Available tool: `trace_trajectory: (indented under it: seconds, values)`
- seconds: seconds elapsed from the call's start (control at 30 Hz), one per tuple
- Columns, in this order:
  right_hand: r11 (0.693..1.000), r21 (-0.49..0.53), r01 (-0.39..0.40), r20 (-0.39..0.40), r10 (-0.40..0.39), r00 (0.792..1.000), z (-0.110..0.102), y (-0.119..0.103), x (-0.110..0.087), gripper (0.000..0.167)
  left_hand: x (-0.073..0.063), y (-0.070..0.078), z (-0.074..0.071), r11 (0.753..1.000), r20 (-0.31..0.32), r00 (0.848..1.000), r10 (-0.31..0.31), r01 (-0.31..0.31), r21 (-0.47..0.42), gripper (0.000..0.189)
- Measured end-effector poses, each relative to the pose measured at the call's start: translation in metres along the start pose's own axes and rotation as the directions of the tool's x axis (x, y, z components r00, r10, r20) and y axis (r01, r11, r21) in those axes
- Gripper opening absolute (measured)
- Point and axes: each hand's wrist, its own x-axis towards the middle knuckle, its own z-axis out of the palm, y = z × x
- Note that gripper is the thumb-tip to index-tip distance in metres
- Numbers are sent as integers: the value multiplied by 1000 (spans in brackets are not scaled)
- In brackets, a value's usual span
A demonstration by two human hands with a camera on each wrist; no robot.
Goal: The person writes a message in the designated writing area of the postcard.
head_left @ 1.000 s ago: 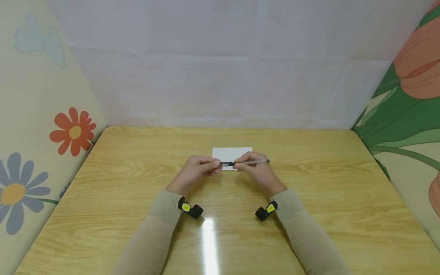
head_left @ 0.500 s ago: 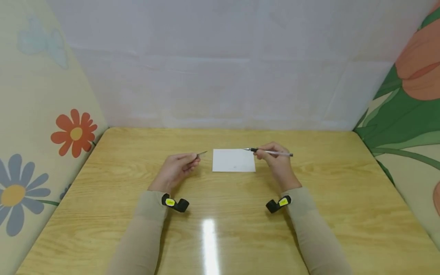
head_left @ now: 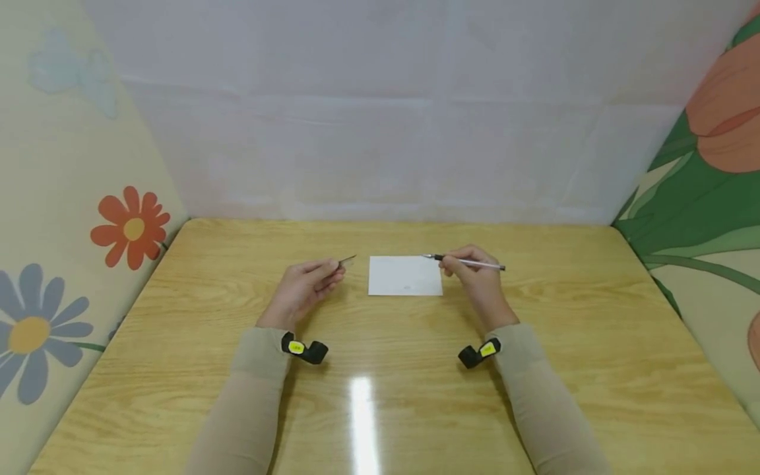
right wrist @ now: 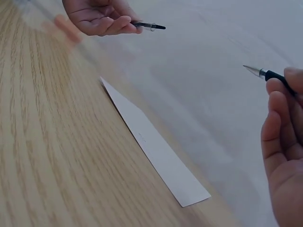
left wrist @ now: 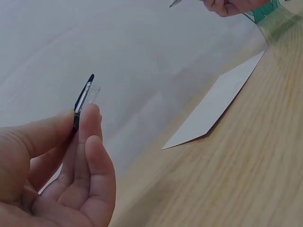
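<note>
Between thumb and fingers, my left hand [head_left: 305, 287] pinches a pen cap [left wrist: 86, 98], clear with a dark clip, its open end pointing away from the fingers. My right hand [head_left: 477, 277] grips an uncapped pen [head_left: 475, 263] by its black grip section; in the right wrist view its metal tip [right wrist: 253, 70] points towards the left hand. A white card [head_left: 405, 276] lies flat on the table between the two hands, with a small faint mark near its front edge. In the head view the pen's tip appears over the card's far right corner, held above it.
The wooden table [head_left: 380, 343] has a bright light streak near its front. A plain white cloth [head_left: 380, 132] hangs behind it, with flower-patterned panels [head_left: 53, 264] at both sides. Each wrist wears a small black camera [head_left: 309, 349].
One second ago the hands were together over the card with cap and pen joined. They have since moved apart, the cap coming off the pen; over the last half second they barely move.
</note>
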Motion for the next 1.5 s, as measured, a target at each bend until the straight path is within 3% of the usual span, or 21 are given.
trace_trajectory:
  seconds: [0.2, 0.43, 0.7, 0.97, 1.07, 1.3, 1.5]
  values:
    - [996, 84, 2, -36, 1, 999, 2, 3, -1, 12, 2, -3, 1, 999, -26, 999, 37, -37, 4, 15]
    - [986, 165, -22, -43, 29, 999, 1, 8, -2, 14, 2, -5, -1, 997, -89, 994, 65, -61, 43, 42]
    - [967, 251, -45, -49, 59, 997, 1, 12, -1, 20, 5, -7, -4, 993, -178, 979, 104, -91, 81, 43]
    - [961, 274, -43, -41, 56, 998, -1, 16, -1, 11, 7, -9, -8, 985, -307, 937, 165, -143, 93, 36]
    - [961, 273, -45, -43, 59, 997, -1, 16, -1, 6, 7, -8, -10, 975, -343, 916, 209, -166, 150, 34]
    - [952, 300, -60, -57, 81, 995, -1, 17, 0, 17, 7, -8, -12, 930, -407, 868, 284, -146, 337, 32]
    - [950, 303, -71, -64, 94, 993, -3, 20, 0, 20, 8, -8, -17, 884, -426, 847, 318, -102, 456, 34]
